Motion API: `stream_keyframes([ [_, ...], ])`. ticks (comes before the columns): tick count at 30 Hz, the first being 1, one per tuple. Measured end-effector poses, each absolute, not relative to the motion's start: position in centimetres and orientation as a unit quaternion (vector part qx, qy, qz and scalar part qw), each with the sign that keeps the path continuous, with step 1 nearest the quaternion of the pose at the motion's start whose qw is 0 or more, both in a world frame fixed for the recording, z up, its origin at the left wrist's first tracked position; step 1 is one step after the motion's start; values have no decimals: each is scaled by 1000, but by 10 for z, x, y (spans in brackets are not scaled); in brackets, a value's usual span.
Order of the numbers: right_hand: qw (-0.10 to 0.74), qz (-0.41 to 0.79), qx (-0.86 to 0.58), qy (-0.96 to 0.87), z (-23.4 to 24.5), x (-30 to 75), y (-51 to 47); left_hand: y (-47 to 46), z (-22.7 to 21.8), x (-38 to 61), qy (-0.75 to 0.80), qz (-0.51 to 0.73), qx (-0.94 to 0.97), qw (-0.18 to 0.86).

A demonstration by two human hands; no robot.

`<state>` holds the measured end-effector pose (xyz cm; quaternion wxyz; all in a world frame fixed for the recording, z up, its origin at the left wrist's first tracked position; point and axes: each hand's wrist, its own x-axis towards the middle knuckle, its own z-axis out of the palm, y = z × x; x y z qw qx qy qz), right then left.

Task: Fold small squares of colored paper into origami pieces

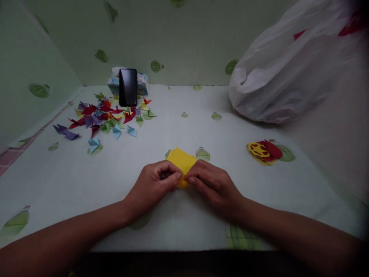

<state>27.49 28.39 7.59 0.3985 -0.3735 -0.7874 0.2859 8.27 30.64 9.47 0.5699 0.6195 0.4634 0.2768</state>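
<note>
Yellow paper sheet (182, 160) is lain flat at table centre, near edge pinched between both hands. Left hand (154, 184) is closed on its near-left corner, fingertips pressed down; right hand (211, 184) is clamped on the near-right corner, thumbs almost touching. Bare table (86, 181) is left open on either side. Folded paper pieces (105, 117) are scattered far left, before a black phone (128, 87). Red-yellow cutouts (264, 151) are seen right; white plastic bag (291, 73) far right.

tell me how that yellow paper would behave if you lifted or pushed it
The yellow paper looks thin and creased, so probably light and floppy. Lying flat on the table, it likely slides, not rolls. Both hands pinch its near edge.
</note>
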Motion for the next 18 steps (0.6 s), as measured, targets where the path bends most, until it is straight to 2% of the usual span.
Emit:
stream_keyframes([
  [18,400,302,-337,-797,75,277,285,308,97,81,458,287,688,484],
])
